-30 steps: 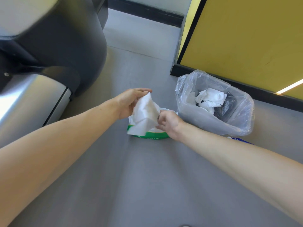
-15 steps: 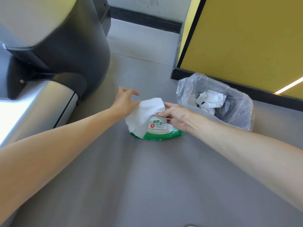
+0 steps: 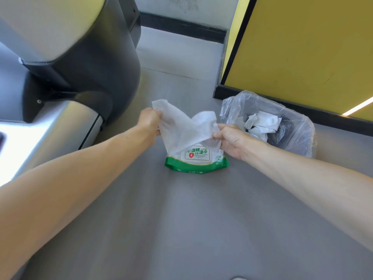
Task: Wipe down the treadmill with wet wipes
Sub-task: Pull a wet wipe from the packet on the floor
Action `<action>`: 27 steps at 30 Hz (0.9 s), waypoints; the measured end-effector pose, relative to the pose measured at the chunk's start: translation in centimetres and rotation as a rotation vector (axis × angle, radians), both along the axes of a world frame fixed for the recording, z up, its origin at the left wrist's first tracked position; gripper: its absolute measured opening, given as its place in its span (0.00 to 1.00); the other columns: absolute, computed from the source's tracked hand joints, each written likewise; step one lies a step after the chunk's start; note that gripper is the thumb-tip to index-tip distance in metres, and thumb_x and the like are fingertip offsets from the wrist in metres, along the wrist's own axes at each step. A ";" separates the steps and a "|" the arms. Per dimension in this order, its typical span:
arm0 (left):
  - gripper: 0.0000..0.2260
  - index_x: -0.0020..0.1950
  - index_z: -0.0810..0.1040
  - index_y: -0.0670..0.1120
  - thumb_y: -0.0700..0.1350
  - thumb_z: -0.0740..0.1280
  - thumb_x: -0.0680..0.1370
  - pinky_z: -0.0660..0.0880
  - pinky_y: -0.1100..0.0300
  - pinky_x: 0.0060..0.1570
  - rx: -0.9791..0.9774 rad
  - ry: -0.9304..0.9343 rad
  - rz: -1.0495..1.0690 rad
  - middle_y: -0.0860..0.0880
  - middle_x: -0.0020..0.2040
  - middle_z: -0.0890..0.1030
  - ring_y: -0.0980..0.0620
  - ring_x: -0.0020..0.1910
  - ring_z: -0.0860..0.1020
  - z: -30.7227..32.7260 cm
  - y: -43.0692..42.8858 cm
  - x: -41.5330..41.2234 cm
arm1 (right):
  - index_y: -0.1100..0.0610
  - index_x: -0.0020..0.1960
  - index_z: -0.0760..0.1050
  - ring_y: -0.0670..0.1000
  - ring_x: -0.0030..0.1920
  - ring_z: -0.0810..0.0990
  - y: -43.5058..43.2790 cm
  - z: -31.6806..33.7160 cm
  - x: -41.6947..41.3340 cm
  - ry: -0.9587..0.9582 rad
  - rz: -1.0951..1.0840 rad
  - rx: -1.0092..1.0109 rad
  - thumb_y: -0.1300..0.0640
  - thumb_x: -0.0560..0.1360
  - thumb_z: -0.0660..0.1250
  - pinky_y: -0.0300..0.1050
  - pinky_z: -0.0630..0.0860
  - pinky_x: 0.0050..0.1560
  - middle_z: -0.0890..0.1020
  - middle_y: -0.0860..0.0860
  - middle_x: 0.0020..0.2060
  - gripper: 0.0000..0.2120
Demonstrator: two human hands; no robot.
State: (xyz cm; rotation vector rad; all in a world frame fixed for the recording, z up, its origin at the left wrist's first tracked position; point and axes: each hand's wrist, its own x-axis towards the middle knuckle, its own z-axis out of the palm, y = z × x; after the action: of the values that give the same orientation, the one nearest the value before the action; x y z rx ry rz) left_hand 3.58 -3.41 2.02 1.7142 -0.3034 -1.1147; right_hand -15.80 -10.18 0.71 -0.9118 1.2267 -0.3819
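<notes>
A small bin [image 3: 302,144] lined with a clear plastic bag stands on the grey floor [image 3: 181,219]. Inside it lie crumpled white sheets [image 3: 262,120], and beside them, to the right, is something dark [image 3: 282,128] that is hard to make out. Just behind the bin runs a black skirting strip [image 3: 252,96], and above that rises a yellow wall panel [image 3: 302,47] edged in black. A thin bright streak [image 3: 357,107] crosses the panel to the right of the bin. Well beyond the bin to the left, a pale wall [image 3: 191,7] meets the floor along another black skirting [image 3: 181,27].
</notes>
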 end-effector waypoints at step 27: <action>0.11 0.59 0.69 0.43 0.48 0.55 0.82 0.66 0.60 0.29 0.322 -0.237 -0.370 0.45 0.41 0.71 0.49 0.33 0.72 -1.6 0.6 1.2 | 0.55 0.67 0.60 0.58 0.53 0.77 2.2 -3.8 0.3 1.162 1.286 -1.008 0.40 0.74 0.65 0.47 0.66 0.41 0.72 0.55 0.57 0.30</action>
State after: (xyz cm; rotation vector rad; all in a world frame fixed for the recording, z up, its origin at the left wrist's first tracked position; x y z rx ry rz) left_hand 4.82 -2.81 0.38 2.1417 -0.6375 -1.2766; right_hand -15.49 -7.96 -3.05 -2.7820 1.0705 0.7875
